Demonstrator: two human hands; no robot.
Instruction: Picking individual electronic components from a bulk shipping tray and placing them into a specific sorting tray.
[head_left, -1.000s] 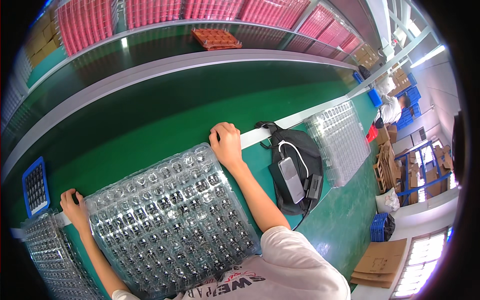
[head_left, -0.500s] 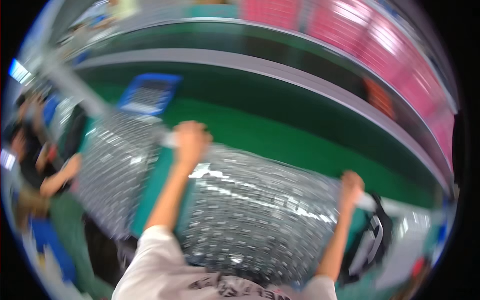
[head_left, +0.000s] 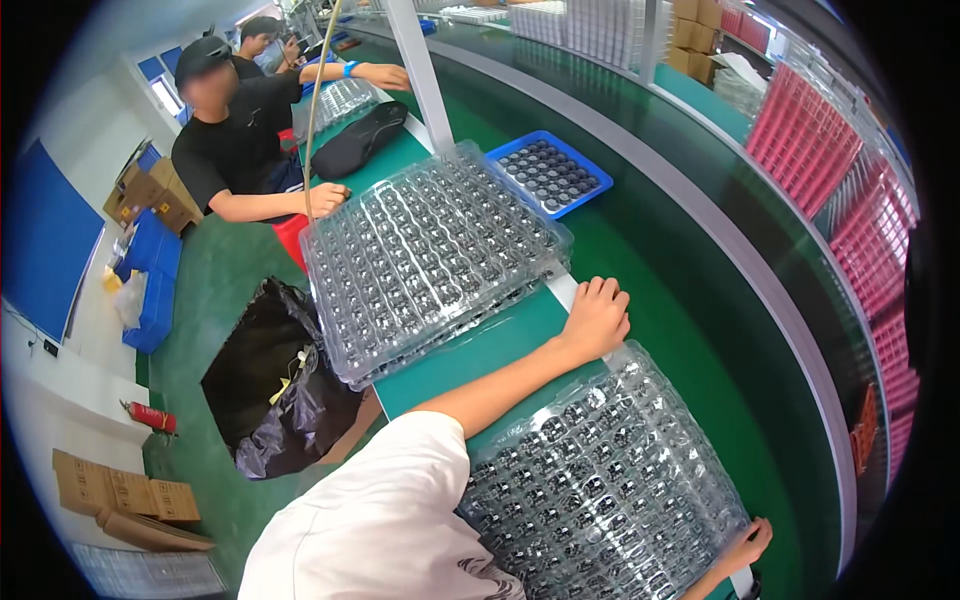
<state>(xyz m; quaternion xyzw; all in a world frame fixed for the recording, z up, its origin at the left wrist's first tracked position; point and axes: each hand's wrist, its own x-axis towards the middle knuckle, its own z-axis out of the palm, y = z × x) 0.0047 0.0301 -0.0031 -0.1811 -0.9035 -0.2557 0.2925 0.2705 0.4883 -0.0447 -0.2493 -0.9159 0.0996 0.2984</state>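
In front of me on the green bench lies a clear plastic blister tray (head_left: 610,480), its rows of pockets filled with small dark parts. Beside its far left corner, my left hand (head_left: 597,318) curls its fingers over the white bench edge (head_left: 566,290); what they grip is hidden. My right hand (head_left: 748,548) is closed at the tray's right corner, partly cut off by the tray and lower edge. To the left lies a stack of similar clear trays (head_left: 430,260), also filled.
Beyond the stack, a blue tray (head_left: 550,172) of round dark parts rests on the green conveyor belt (head_left: 680,290). A co-worker (head_left: 240,140) stands at the left, one hand near the stack. A black-lined bin (head_left: 280,390) stands below. Pink trays (head_left: 805,140) fill the far shelf.
My view has turned left and sharpened, bringing the co-worker and bin into clearer sight. Both hands remain by the tray's corners.
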